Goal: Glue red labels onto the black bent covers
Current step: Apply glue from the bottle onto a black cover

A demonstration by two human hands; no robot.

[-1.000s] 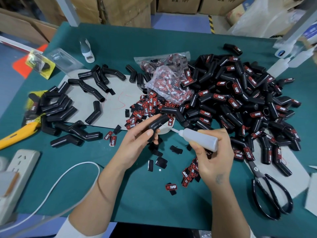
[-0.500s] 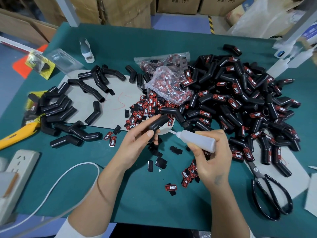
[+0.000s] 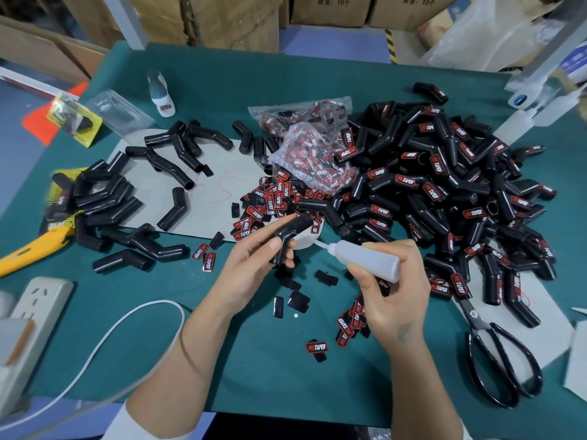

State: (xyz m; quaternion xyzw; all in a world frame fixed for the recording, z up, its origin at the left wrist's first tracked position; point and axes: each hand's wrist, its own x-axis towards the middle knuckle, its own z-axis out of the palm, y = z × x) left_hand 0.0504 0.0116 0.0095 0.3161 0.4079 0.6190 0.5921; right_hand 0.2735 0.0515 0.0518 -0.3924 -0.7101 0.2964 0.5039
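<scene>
Two hands busy, left hand (image 3: 251, 265) gripping bare bent cover (image 3: 290, 238), right hand (image 3: 392, 300) clasping glue bottle (image 3: 365, 257), labels (image 3: 276, 198) reading "TAPER"

We read "PROTAPER" in white on a red label (image 3: 316, 347) lying alone on the green table (image 3: 254, 360), just nearer us than the scissors (image 3: 498, 360) and to their left. The same word stands on the loose labels (image 3: 270, 198) heaped well beyond the scissors to the left, and on labels already stuck to the black bent covers (image 3: 444, 192) piled beyond the scissors. On the cardboard boxes (image 3: 333, 7) far beyond the scissors, past the table's far edge, we read "10个" printed twice, after 2 characters too blurred to make out
</scene>
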